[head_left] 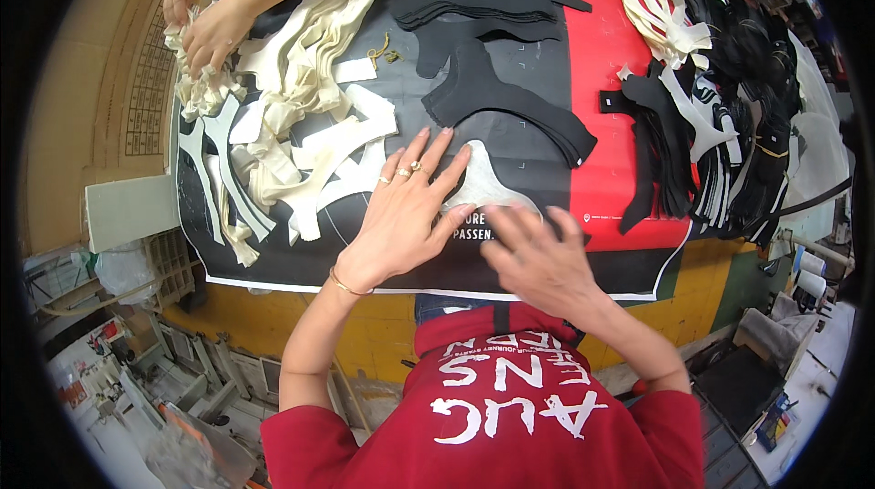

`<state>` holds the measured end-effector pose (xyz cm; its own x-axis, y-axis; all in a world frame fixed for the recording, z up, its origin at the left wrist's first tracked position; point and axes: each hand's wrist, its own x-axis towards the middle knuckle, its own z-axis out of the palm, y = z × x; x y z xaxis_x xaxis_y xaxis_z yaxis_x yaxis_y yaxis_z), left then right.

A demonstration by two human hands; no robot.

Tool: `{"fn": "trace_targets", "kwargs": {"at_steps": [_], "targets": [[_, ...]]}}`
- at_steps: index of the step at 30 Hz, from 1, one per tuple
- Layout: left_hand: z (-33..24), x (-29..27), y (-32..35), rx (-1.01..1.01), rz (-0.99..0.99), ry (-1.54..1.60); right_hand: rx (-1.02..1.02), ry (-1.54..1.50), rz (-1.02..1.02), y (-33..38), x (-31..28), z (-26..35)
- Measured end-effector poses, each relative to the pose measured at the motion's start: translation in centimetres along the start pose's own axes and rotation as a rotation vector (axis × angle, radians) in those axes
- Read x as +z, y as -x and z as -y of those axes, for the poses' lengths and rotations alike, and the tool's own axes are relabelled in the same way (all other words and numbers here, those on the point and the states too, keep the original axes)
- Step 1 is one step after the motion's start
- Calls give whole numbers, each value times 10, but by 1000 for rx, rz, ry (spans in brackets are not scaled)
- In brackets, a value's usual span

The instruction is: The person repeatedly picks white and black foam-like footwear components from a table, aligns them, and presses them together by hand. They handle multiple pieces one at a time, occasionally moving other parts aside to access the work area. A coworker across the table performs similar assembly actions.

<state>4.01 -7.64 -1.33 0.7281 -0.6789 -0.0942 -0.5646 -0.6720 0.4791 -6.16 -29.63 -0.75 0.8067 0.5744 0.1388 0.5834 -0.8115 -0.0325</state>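
Head view: a pale cloth piece (483, 183) is laid on the black part of a black and red sheet (602, 115), close to the near edge, between two hands. Its left side is touched by the left hand (407, 193), which is spread wide and flat with nothing gripped; the piece is likely pressed like this so it will not slide. Its lower right end is covered by the right hand (533, 250), which is blurred and partly bent; whether anything is pinched by it cannot be told. Just beyond, black pieces (497, 92) are stacked, perhaps so they stay in order. Cream pieces (314, 38) are heaped on the left. On the right, a dark bundle (771, 120) is ringed by a thin band (771, 152), likely to keep it together. Past it, clear plastic (820, 170), maybe a bag, is seen; what is inside cannot be told.
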Motion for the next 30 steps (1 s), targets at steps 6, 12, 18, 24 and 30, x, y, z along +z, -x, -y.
{"fn": "trace_targets", "kwargs": {"at_steps": [6, 12, 18, 24, 30], "targets": [[-13, 23, 9, -134, -80, -127, 740, -486, -140, 23, -13, -12], [-55, 39, 11, -325, -141, -152, 706, -220, -197, 4, -3, -10], [-70, 48, 14, -214, -260, -139, 687, -311, -194, 6, -6, -34], [-79, 62, 6, 49, -125, -47, 579, -279, -235, 6, -9, -55], [-83, 70, -5, -70, -133, -15, 692, -695, -64, -10, -22, -67]]}}
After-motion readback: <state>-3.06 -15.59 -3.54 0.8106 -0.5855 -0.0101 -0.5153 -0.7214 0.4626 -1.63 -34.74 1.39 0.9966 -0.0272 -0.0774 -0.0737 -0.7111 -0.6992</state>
